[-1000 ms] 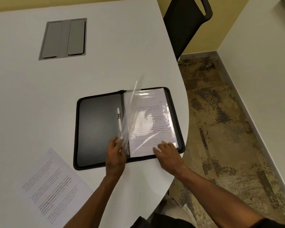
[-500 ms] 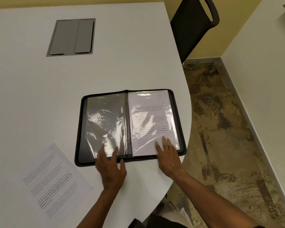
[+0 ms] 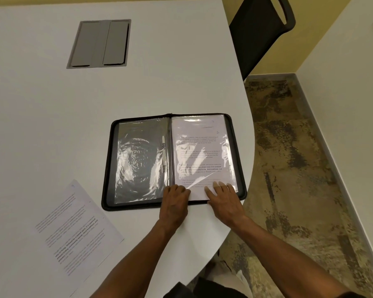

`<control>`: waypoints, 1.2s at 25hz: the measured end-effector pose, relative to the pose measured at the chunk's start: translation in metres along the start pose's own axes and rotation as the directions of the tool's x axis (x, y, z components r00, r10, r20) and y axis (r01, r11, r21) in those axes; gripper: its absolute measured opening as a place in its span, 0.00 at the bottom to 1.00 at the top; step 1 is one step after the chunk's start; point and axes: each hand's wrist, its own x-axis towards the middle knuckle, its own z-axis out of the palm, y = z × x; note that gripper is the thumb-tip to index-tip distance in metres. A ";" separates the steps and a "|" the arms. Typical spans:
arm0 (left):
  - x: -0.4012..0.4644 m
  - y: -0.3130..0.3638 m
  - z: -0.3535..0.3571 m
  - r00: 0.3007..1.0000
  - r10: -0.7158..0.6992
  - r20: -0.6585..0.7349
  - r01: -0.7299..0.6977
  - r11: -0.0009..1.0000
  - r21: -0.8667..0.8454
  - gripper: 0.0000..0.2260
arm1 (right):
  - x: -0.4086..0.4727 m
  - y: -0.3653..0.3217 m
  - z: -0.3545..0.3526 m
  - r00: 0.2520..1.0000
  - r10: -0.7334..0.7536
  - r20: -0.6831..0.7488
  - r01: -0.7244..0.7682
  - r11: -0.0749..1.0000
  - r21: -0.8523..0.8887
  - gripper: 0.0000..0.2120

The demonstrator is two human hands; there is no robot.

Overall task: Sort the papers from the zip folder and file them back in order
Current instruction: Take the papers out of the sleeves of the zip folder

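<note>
A black zip folder point(image 3: 108, 168) lies open on the white table. Its left half holds an empty clear sleeve point(image 3: 138, 160) with a white pen point(image 3: 163, 151) beside the spine. The right half holds a clear sleeve with a printed sheet point(image 3: 200, 151) inside. My left hand point(image 3: 174, 203) sits at the bottom of the spine, fingers curled on that sleeve's lower left corner, where the plastic creases upward. My right hand point(image 3: 224, 201) lies flat on the sheet's lower right part, fingers spread. A loose printed paper point(image 3: 73, 229) lies on the table to the lower left.
A grey cable hatch point(image 3: 99, 44) is set into the table at the back. The table's curved edge point(image 3: 251, 164) runs just right of the folder. A black chair point(image 3: 258, 29) stands at the far right, over patterned carpet point(image 3: 289, 168).
The clear sleeve that stood upright has been turned flat onto the folder's left half. My left hand then moved right to the right sleeve's lower corner. The right hand stayed.
</note>
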 end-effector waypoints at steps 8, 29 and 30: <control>0.004 -0.007 0.007 0.951 0.296 0.087 -0.304 0.947 0.103 0.13 | 0.000 0.001 -0.015 0.997 -0.028 -0.075 0.032 0.999 0.044 0.26; 0.005 -0.014 0.018 0.983 0.161 -0.084 -0.154 0.985 0.081 0.05 | 0.015 0.001 -0.072 0.947 -0.302 -0.106 0.264 0.925 -0.273 0.14; 0.002 -0.012 0.017 0.980 0.174 -0.102 -0.167 0.983 0.072 0.04 | 0.012 0.002 -0.069 0.943 -0.311 -0.115 0.274 0.925 -0.262 0.11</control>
